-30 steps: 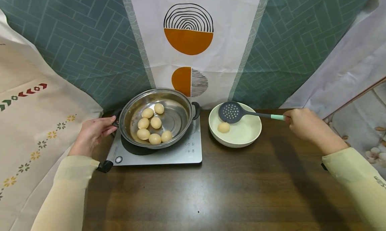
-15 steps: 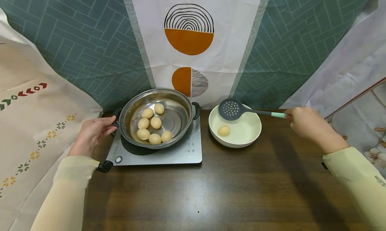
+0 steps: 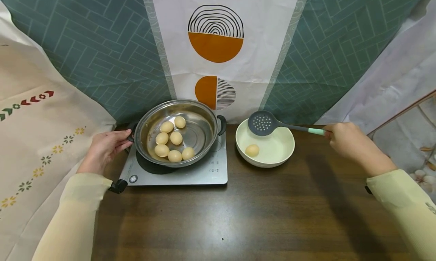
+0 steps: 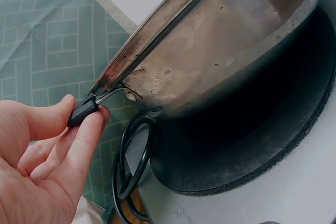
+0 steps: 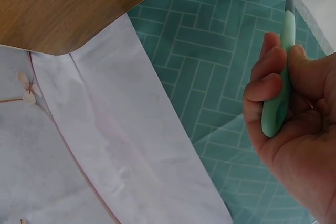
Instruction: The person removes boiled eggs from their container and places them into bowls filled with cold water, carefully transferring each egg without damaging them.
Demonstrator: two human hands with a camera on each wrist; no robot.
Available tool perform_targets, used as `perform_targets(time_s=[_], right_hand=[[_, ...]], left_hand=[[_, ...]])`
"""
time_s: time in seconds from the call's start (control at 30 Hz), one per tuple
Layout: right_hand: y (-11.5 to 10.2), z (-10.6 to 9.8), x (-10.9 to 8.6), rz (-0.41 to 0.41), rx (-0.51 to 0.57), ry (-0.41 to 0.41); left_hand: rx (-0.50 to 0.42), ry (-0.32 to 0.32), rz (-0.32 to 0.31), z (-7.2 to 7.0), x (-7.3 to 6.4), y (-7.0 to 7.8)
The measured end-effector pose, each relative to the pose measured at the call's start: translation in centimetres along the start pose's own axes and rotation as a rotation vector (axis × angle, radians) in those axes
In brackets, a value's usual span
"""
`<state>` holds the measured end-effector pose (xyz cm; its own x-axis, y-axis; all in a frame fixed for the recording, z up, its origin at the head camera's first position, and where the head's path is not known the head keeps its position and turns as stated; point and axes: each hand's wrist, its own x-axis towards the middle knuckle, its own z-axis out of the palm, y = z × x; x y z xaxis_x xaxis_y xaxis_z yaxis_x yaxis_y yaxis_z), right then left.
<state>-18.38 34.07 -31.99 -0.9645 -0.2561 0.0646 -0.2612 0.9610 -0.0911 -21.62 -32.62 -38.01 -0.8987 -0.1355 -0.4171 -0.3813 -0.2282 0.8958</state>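
Note:
My left hand [image 3: 106, 147] pinches the black side handle [image 4: 84, 112] of a wide steel pot [image 3: 204, 134] between thumb and fingers. Several pale, peeled-looking eggs [image 3: 176, 138] lie in the pot, mostly on its left side. In my right hand [image 3: 354, 145] is a grey perforated skimmer [image 3: 262, 123], its mint-green grip [image 5: 281, 93] wrapped by the fingers. The skimmer's head hangs over the back left of a cream bowl [image 3: 284, 147] and carries nothing. One egg [image 3: 252, 150] lies in the bowl, at the left and below the skimmer head in the head view.
Beneath the pot is a silver induction cooktop [image 3: 201, 177] with a round black plate [image 4: 210, 166]; a black cable [image 4: 122, 166] loops beside it. Both stand on a brown wooden table [image 3: 218, 219]. Patterned cloths [image 3: 289, 83] hang close behind and at both sides.
The skimmer head has risen slightly and moved back, away from the egg in the bowl, which now shows whole. My left hand stays on the pot handle.

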Motion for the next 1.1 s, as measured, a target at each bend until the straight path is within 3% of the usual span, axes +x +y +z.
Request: perform_targets(time_s=[0.23,0.47,0.8,1.1], right_hand=[[-0.2,-0.6,0.0,0.024,0.033,-0.007],[-1.6,-1.9,1.0,0.037,0.097,0.053],[-7.8,-3.3,4.1,-0.035,0.149,0.110],[-13.0,-2.2,7.0,-0.078,0.216,-0.015]], left_hand=[[0.003,0.000,0.009,0.1,0.1,0.0],[0.008,-0.004,-0.003,0.1,0.0,0.2],[0.009,-0.001,-0.008,-0.2,-0.1,0.0],[0.027,0.001,0.028,0.1,-0.1,0.0]])
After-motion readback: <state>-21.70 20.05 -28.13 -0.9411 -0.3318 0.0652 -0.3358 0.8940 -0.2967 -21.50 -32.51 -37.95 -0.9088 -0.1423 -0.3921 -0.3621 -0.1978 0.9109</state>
